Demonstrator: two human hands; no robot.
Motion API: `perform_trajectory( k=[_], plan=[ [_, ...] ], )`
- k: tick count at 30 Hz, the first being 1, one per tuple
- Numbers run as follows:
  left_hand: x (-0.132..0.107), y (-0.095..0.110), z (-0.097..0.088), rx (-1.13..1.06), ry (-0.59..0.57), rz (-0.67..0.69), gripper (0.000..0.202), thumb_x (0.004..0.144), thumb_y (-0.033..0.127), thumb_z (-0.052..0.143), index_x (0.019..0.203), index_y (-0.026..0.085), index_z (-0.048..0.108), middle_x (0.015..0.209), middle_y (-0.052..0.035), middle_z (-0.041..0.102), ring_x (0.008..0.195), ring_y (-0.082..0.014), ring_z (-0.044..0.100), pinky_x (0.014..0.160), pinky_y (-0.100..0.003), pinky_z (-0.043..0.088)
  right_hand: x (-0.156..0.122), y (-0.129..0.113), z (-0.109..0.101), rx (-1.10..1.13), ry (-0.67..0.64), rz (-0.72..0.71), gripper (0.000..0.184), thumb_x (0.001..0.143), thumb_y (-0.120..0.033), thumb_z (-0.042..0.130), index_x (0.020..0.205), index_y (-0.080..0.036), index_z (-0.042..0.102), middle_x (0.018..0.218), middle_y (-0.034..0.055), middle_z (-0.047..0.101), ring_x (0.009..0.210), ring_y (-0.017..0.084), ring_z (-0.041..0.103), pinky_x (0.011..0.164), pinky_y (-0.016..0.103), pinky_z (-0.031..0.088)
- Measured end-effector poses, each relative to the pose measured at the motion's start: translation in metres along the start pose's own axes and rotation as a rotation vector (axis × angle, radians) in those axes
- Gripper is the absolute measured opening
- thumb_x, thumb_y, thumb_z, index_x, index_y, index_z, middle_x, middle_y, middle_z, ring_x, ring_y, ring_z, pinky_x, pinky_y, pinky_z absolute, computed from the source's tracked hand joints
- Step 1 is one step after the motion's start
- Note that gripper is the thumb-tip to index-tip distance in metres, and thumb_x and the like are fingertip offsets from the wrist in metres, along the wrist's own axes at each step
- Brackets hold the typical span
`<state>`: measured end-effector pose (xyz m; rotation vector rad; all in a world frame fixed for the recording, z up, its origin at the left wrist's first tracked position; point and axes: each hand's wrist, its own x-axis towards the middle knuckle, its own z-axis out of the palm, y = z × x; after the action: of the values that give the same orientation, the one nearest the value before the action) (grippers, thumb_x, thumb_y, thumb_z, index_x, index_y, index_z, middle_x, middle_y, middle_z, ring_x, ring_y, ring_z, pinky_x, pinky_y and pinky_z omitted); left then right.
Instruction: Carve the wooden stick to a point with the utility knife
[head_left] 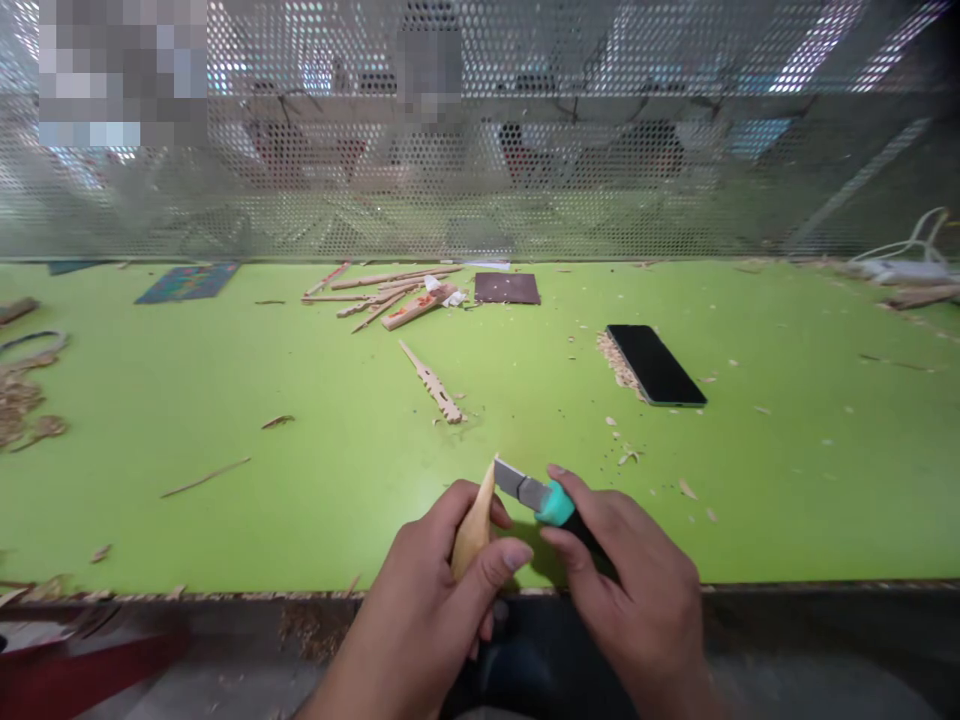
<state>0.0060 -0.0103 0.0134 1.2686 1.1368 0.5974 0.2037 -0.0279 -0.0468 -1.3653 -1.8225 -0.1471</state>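
Note:
My left hand [457, 590] is closed around a pale piece of wood [474, 525] that tapers to a point at its upper end. The lower part of the wood is hidden by my fingers. In my right hand [630, 580] I grip a utility knife [555, 503] with a teal and black handle. Its short grey blade reaches left, and the blade's end is at the wood's pointed tip. Both hands are at the near edge of the green table [300, 530]. Beyond them lies a thin carved wooden stick [431, 382] with notched edges.
A black phone [656, 365] lies at right beside wood shavings [619, 362]. Several wooden sticks [382, 290] and a dark rectangular sheet [507, 288] lie farther back. More shavings [19, 405] are heaped at far left. A perforated metal screen [480, 180] borders the table's back edge.

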Motion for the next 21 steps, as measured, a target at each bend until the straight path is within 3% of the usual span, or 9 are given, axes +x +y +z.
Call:
perform_trajectory(
  k=[3,9,21],
  plan=[
    [0.004,-0.003,-0.003,-0.001,-0.01,0.046,0.029,0.102,0.052,0.064,0.104,0.024,0.058,0.059,0.011,0.048,0.047,-0.0111,0.043,0.048,-0.021,0.035,0.004,-0.001,-0.002,-0.025,-0.021,-0.025,0.034,0.111,-0.04,0.058,0.136,-0.02,0.07,0.098,0.005,0.078,0.083,0.018,0.071,0.074,0.029,0.05],
    [0.006,-0.009,-0.002,0.166,0.047,0.109,0.034,0.102,0.053,0.066,0.091,0.022,0.056,0.074,0.0063,0.057,0.066,-0.0136,0.048,0.059,-0.023,0.036,0.01,-0.003,-0.01,0.039,-0.11,-0.151,0.037,0.112,-0.044,0.054,0.13,-0.017,0.072,0.088,0.0032,0.074,0.075,0.016,0.066,0.068,0.028,0.048],
    [0.009,-0.004,0.002,0.319,0.053,0.066,0.044,0.106,0.06,0.053,0.089,0.021,0.06,0.075,0.0018,0.061,0.068,-0.017,0.053,0.062,-0.027,0.034,0.005,-0.005,-0.003,-0.034,-0.027,-0.118,0.035,0.111,-0.041,0.056,0.132,-0.018,0.071,0.093,0.0047,0.076,0.08,0.017,0.068,0.075,0.03,0.049]
  ],
)
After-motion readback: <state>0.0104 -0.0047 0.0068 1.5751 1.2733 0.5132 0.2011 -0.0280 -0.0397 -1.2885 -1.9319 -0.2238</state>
